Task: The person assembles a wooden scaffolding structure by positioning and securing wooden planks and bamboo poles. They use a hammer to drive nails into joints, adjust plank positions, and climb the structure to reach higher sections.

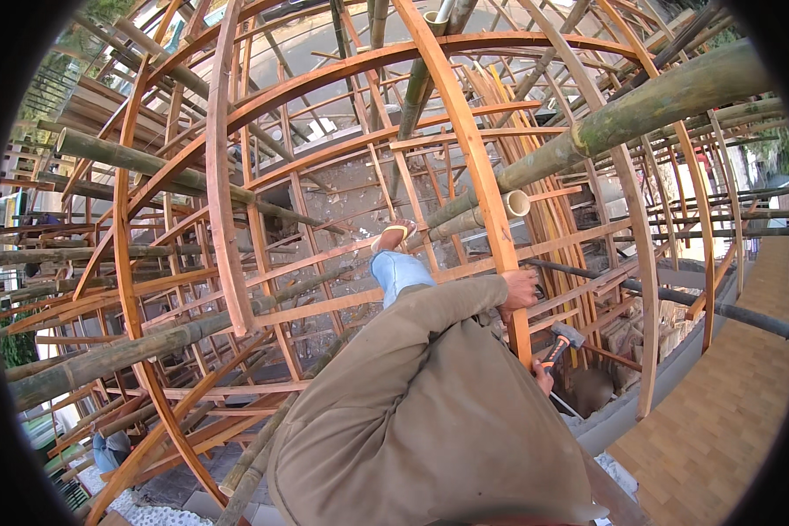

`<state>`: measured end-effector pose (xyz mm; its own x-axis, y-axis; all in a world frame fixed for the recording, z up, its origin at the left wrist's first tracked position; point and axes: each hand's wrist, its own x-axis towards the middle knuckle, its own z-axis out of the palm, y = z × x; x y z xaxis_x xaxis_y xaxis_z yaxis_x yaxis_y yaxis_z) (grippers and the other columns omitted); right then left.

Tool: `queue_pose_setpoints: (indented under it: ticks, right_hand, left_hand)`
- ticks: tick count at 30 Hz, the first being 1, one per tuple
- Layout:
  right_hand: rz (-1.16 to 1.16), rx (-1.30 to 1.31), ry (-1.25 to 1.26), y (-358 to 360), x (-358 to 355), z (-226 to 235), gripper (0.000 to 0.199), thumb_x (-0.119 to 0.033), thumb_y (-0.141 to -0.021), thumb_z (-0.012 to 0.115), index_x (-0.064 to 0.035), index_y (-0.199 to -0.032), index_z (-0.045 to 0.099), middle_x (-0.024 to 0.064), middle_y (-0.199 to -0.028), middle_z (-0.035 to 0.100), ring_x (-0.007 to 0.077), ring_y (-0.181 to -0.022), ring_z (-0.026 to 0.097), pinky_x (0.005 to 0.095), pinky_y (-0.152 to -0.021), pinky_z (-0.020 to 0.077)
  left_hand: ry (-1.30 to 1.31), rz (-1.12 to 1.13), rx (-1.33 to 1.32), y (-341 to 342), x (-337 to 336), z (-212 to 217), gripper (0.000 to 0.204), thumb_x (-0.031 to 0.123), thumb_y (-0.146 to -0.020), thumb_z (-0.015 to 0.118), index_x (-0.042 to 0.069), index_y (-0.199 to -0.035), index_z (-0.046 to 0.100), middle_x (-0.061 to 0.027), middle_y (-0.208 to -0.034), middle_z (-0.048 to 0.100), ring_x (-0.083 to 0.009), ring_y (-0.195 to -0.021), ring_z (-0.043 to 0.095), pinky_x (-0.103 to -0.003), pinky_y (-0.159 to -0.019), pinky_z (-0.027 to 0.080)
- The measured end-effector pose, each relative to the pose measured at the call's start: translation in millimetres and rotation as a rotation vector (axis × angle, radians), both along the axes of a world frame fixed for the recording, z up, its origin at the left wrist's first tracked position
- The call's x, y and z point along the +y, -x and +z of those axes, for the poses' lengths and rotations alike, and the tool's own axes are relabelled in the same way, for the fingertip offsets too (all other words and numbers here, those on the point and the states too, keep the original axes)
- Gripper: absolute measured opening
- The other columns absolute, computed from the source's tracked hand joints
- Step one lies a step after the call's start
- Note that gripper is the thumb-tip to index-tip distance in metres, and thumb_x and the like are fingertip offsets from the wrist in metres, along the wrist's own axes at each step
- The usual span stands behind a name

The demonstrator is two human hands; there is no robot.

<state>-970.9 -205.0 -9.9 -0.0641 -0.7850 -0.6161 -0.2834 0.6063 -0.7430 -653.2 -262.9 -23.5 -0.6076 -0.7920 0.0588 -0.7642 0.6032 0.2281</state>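
Note:
My left hand (pixel 520 289) is closed around a long upright wooden strip (pixel 475 153), just right of the middle. The strip curves up from beside my body toward the far edge. Below and slightly right, my right hand (pixel 543 380) grips a hammer (pixel 556 348) with an orange and black handle and a grey metal head. The head points up and away, apart from the strip. Part of my right hand is hidden behind the strip and my brown sleeve. A lower wooden crosspiece (pixel 351 302) runs behind my left arm.
Bamboo poles (pixel 675 101) and curved wooden ribs (pixel 131 289) form an open lattice over a drop to ground level. My sandalled foot (pixel 393 237) stands on a thin bar. A tan tiled surface (pixel 719 412) lies right. At lower left, someone's jeans (pixel 110 451) show.

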Motion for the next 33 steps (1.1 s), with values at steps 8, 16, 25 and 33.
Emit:
queue_pose_setpoints:
  ticks: [8, 16, 25, 33]
  right_hand:
    - [0.038, -0.075, -0.004, 4, 2, -5, 0.021, -0.015, -0.09, 0.068, 0.002, -0.102, 0.065, 0.0052, -0.098, 0.066, 0.0159, -0.089, 0.063, 0.0304, -0.082, 0.0492]
    - [0.122, 0.126, 0.026, -18, -1, 33, 0.02, -0.021, -0.089, 0.068, -0.0008, -0.092, 0.066, 0.0, -0.085, 0.06, 0.0113, -0.077, 0.056, 0.0288, -0.072, 0.0441]
    - [0.311, 0.201, 0.156, -46, -47, 67, 0.025, -0.025, -0.085, 0.071, -0.0004, -0.088, 0.065, 0.0013, -0.079, 0.06, 0.012, -0.07, 0.054, 0.0296, -0.069, 0.0437]
    - [0.319, -0.136, -0.139, -93, -79, 109, 0.03, -0.028, -0.094, 0.067, 0.0011, -0.098, 0.06, 0.0095, -0.091, 0.063, 0.0114, -0.057, 0.062, 0.0268, -0.049, 0.0538]
  left_hand:
    - [0.231, 0.175, 0.595, -32, 46, 11, 0.063, 0.048, -0.076, 0.076, 0.006, -0.119, 0.061, -0.0139, -0.115, 0.061, -0.0331, -0.122, 0.051, -0.054, -0.115, 0.029]
    - [-0.138, 0.983, 0.709, -105, 140, -21, 0.041, 0.034, -0.082, 0.074, 0.004, -0.109, 0.068, -0.0129, -0.104, 0.069, -0.0309, -0.105, 0.061, -0.044, -0.095, 0.044]
    - [-0.398, 1.214, 0.869, -121, 192, -58, 0.035, 0.03, -0.085, 0.074, -0.002, -0.1, 0.07, -0.0176, -0.098, 0.074, -0.0277, -0.092, 0.073, -0.039, -0.083, 0.057]
    - [-0.273, 1.213, 1.082, -151, 147, -17, 0.03, 0.021, -0.087, 0.073, -0.003, -0.104, 0.07, -0.0133, -0.094, 0.075, -0.0218, -0.092, 0.073, -0.035, -0.081, 0.058]
